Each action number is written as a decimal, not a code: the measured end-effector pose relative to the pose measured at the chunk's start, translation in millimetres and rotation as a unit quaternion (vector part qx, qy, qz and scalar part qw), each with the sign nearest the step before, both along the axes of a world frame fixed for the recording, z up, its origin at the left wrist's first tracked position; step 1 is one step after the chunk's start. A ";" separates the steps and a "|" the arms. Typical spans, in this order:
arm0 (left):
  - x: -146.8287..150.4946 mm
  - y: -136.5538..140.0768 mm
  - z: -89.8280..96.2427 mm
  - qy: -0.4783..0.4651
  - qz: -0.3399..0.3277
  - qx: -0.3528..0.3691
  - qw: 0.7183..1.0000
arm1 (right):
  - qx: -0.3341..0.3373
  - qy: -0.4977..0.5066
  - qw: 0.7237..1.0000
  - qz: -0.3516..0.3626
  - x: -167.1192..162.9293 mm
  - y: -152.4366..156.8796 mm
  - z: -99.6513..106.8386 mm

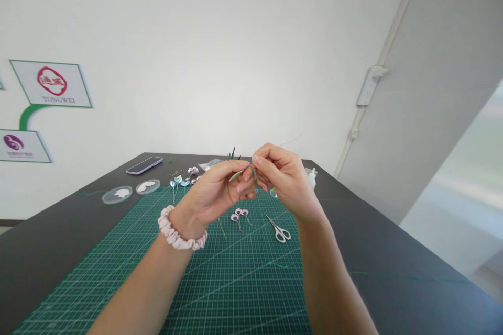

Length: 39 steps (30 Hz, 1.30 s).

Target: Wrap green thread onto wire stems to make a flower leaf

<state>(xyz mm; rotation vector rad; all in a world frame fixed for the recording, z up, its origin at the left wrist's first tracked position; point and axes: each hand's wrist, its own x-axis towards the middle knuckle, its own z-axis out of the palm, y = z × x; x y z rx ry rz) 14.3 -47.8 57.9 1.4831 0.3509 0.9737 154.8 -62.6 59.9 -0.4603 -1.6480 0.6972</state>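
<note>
My left hand (pixel 220 188), a pale scrunchie (pixel 178 235) around its wrist, pinches a small green leaf (pixel 236 176) between thumb and fingers. Close against it, my right hand (pixel 286 180) is closed in a pinch at the leaf's end. From behind the right hand a thin strand (pixel 291 141) sticks out; whether it is wire or thread I cannot tell. A bit of green shows between the fingertips. Below the hands, several small pink flowers (pixel 238 214) on thin stems lie on the green cutting mat (pixel 236 282). Small scissors (pixel 280 231) with white handles rest to their right.
Pale blue flowers (pixel 178 182) lie at the mat's far left edge. Two shallow clear dishes (pixel 108 198) hold white pieces. Beyond them is a phone (pixel 144 165). A white bottle (pixel 312 178) stands behind my right hand. Green thread (pixel 408 278) trails over the black table (pixel 365 241).
</note>
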 end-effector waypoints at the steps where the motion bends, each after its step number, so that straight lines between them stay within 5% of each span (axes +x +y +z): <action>1: -0.5 0.4 0.1 0.001 -0.003 -0.001 1.000 | 0.005 0.000 1.000 -0.001 0.5 0.3 -0.1; 7: -0.7 2.8 -2.8 -0.010 0.032 0.057 0.998 | -0.028 0.027 0.999 0.021 0.9 4.4 -3.6; 12: 1.7 0.8 -4.4 -0.007 0.158 0.188 0.969 | -0.059 0.061 0.995 0.060 0.2 8.5 -4.4; 16: 2.8 -3.0 -5.6 0.033 0.280 0.301 0.911 | -0.080 0.077 0.991 0.078 -1.2 9.2 -2.2; 24: 2.0 2.0 -13.1 0.078 0.449 0.513 0.728 | -0.097 0.077 0.990 0.067 -6.2 8.6 -2.3; 34: 1.9 6.6 -14.9 0.090 0.468 0.609 0.634 | -0.105 0.082 0.990 0.049 -8.8 6.9 0.2; 36: 2.2 6.2 -15.0 0.081 0.458 0.599 0.651 | -0.100 0.077 0.991 0.042 -8.4 6.5 0.3; 39: 2.7 4.3 -12.9 0.058 0.396 0.482 0.780 | -0.093 0.071 0.992 0.037 -6.5 5.5 0.5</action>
